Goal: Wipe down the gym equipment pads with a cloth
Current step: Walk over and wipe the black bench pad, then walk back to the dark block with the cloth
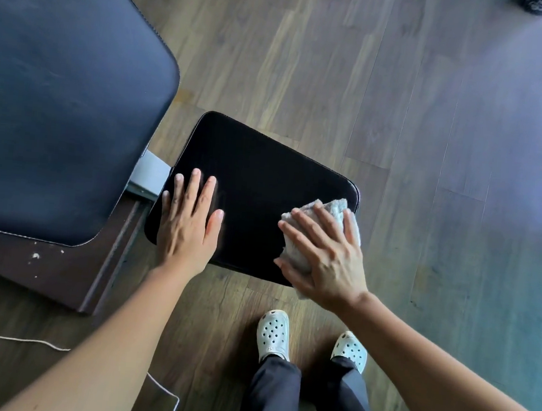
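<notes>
head view | left hand (190,218) flat, fingers straight, bracing small black pad (258,184) near its left edge | right hand (321,252) presses grey cloth (331,210) at near-right corner | risk: cloth likely slides off that edge, missing far side

- Wood-plank floor (308,61), beneath everything in view.
- White perforated clogs, left (273,335) and right (350,350), standing apart.
- Dark trousers (275,399).
- White cord (5,337), lower left.

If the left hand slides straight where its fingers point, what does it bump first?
Probably nothing: the left hand would slide over the bare small pad to its far edge, with only wooden floor beyond.
</notes>
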